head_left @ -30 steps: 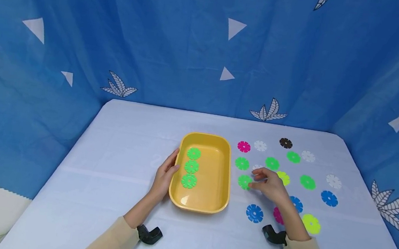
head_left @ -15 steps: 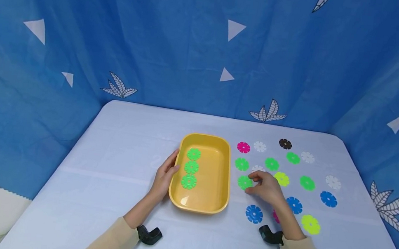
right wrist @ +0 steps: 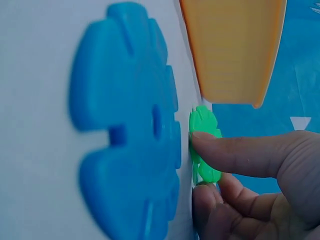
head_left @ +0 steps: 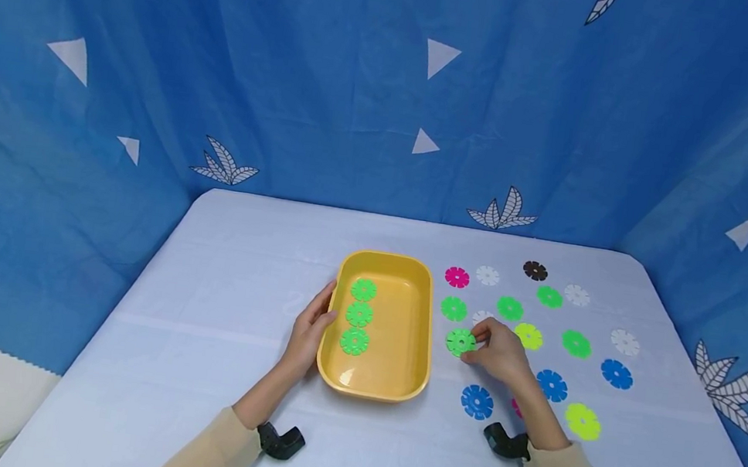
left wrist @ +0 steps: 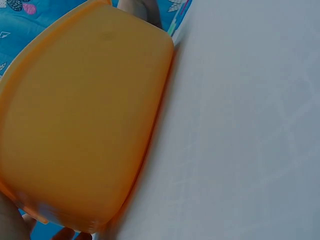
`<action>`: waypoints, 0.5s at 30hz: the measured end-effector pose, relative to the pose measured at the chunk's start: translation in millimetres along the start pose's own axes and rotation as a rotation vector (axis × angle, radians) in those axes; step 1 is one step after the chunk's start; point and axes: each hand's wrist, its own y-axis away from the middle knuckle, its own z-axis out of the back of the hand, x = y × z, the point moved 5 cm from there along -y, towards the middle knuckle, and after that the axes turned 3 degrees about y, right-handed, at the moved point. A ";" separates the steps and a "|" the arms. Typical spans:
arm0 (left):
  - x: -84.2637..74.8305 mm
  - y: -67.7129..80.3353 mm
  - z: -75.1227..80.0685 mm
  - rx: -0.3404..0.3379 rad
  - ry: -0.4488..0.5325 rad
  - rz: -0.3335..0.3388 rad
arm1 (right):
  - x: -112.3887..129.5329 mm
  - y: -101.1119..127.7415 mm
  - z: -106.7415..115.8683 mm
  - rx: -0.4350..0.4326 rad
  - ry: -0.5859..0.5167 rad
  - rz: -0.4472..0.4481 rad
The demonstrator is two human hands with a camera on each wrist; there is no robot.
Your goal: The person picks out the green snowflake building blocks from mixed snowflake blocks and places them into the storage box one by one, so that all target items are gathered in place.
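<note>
I see my right hand (head_left: 499, 352) pinching a green disc (head_left: 459, 341) at its edge, thumb and forefinger fingers (right wrist: 235, 152) grasping it where it lies on the desk (head_left: 193, 336), just beside the right wall of the yellow tray (head_left: 422, 325). In the right wrist view the disc looks slightly tipped up off the cloth, though the angle is too poor for me to be sure. My left hand (head_left: 309, 328) rests against the tray's left wall, its fingers relaxed and straight along the rim, not curled round it. Inside the tray, just right of those fingers, three green discs (head_left: 359, 314) lie in a row. A blue disc (head_left: 477, 401) sits near the right wrist, and a yellow-green disc (head_left: 529, 335) lies just behind the right hand's knuckles.
</note>
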 end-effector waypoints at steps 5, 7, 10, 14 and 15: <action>0.6 -0.2 0.3 0.003 -0.007 -0.004 | -0.4 0.9 5.8 -0.033 -0.040 0.050; 0.2 -0.4 0.2 0.003 -0.011 -0.005 | -0.6 1.3 8.3 -0.034 -0.074 0.063; -0.1 -0.4 0.2 0.004 -0.009 -0.008 | -1.8 1.5 10.8 -0.010 -0.149 0.063; 0.2 0.2 0.1 0.005 -0.001 -0.008 | -2.3 2.8 15.6 0.017 -0.221 0.040; 0.0 0.5 -0.1 0.004 0.002 -0.006 | -1.9 3.2 17.6 0.013 -0.228 0.035</action>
